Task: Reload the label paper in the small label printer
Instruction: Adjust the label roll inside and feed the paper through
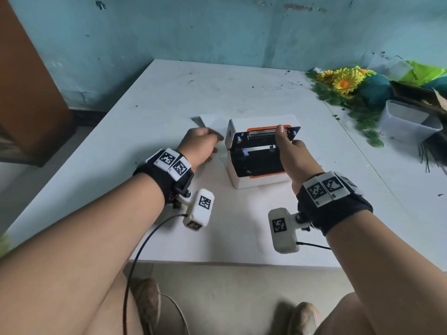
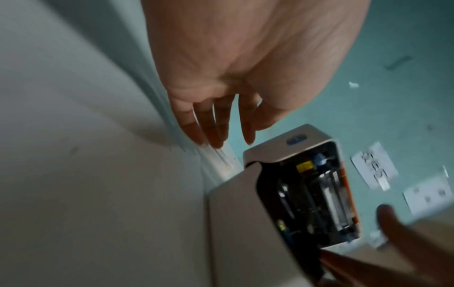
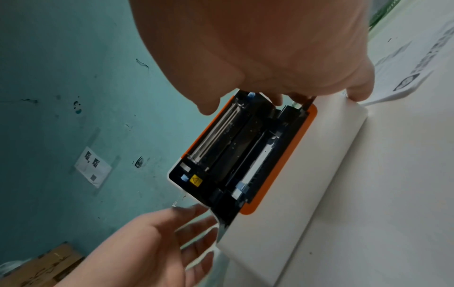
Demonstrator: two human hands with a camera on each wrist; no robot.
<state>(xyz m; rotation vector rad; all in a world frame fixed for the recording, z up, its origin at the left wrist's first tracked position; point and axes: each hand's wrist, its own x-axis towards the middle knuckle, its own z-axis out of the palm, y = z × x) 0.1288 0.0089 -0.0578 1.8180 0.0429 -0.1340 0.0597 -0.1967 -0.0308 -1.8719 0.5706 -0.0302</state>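
The small white label printer with orange trim stands mid-table, its lid swung up and the black paper bay showing no roll. My right hand grips the lid, thumb on the roller edge; in the right wrist view this right hand spans the lid and the printer's body. A flat white stack of label paper lies left of and behind the printer. My left hand hovers beside it, its straight fingers at the stack's edge; contact is blurred.
Artificial sunflowers and a clear plastic tub crowd the table's right side. A printed sheet lies beyond the printer. The blue wall runs along the far edge, with sockets on it. The near table edge is by my knees.
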